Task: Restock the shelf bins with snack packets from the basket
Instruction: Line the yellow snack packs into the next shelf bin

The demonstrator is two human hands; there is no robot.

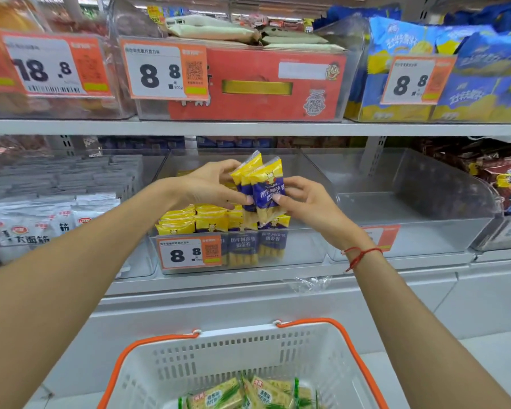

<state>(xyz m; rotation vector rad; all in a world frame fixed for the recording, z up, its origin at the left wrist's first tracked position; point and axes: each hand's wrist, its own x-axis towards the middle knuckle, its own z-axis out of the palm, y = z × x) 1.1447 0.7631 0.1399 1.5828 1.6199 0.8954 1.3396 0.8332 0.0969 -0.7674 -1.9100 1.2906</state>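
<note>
Standing upright at frame centre, a small bunch of yellow-and-purple snack packets (261,187), long axis running top to bottom and leaning slightly right, yellow sealed ends pointing up. Hovering just above the clear shelf bin (304,246) in the middle of the lower shelf, over rows of matching packets (195,221) already lining its left and front. Being pinched from the left by the left hand (210,185), fingers and thumb curling around the packets' edge. Being pinched from the right by the right hand (304,202), thumb pressing the printed front, fingers curling behind; a red string (360,255) circling that wrist.

Hanging on the bin's front, an orange price tag (189,252). Sitting to its right, a second clear bin (410,208). Lying at the left edge, white packets (42,222). Running across the frame above, a grey shelf edge (248,127) carrying a red box (257,87) at centre and blue-and-yellow bags (469,81) at upper right. Resting at bottom centre, a white basket (236,358) with orange handles, holding green-printed cracker packs (248,394).
</note>
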